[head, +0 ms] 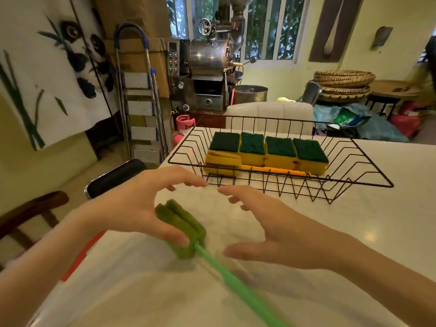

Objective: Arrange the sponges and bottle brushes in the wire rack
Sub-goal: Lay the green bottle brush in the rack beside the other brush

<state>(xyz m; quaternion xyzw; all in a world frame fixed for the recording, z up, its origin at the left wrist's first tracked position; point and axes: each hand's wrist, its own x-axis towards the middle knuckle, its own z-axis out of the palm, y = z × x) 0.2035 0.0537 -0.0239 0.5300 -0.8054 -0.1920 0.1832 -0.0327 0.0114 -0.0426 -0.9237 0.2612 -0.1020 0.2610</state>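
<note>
A black wire rack [354, 185] stands on the white table, holding several yellow sponges with dark green scrub tops [267, 151] in a row. An orange bottle brush [278, 171] lies in the rack in front of the sponges. A green bottle brush [181, 223] lies on the table near me, its sponge head at the left and its long green handle running toward the lower right. My left hand [132, 208] hovers over the brush head, fingers spread, thumb touching the head. My right hand [283, 232] is open just right of the brush, holding nothing.
The table's left edge runs close to my left arm, with a dark chair back [115, 175] beyond it. A white chair [269, 114] stands behind the rack. A stepladder [141, 102] and a metal machine [210, 67] stand farther back.
</note>
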